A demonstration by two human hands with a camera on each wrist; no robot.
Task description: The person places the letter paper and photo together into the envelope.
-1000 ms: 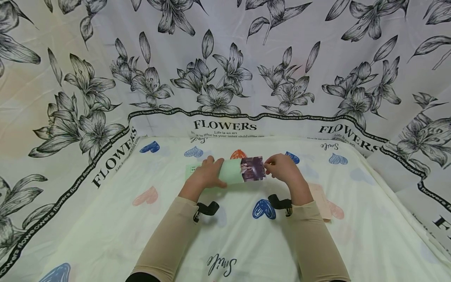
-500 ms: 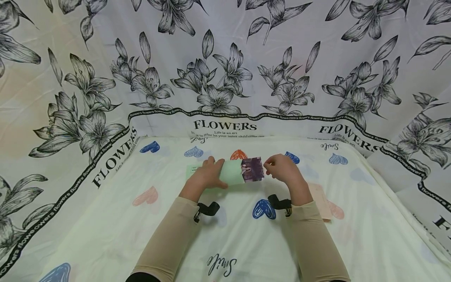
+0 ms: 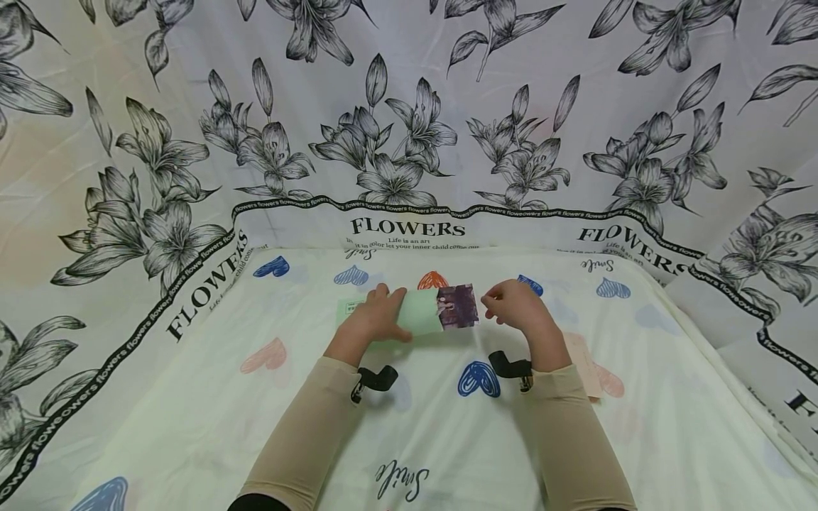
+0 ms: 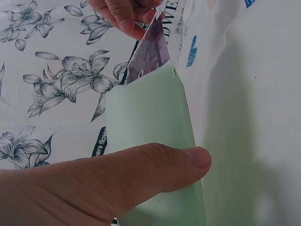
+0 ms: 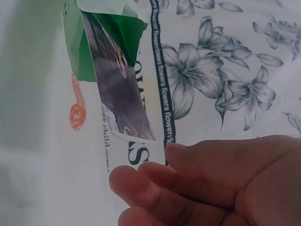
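Note:
A pale green paper envelope (image 3: 420, 312) lies sideways in my left hand (image 3: 375, 317), just above the patterned cloth. In the left wrist view, the thumb of that hand crosses the face of the envelope (image 4: 146, 113); its other fingers are hidden behind. Out of the envelope's mouth sticks a dark purple printed photo card (image 3: 457, 306) with a pale edge. The right wrist view shows the mouth gaping around the card (image 5: 120, 94). Just beyond the card's free end is my right hand (image 3: 519, 306), holding nothing, its fingers loosely bent and its thumb apart from them.
A pale pink paper piece (image 3: 580, 365) lies on the cloth (image 3: 307, 426) beside my right forearm. Hearts and words are printed on the cloth. Behind it rises a white flower-printed curtain (image 3: 409, 163).
The right fingertips, earlier at the card's end, have drawn slightly away to the right, leaving a gap. The card sits slightly further left. The left hand stays on the envelope.

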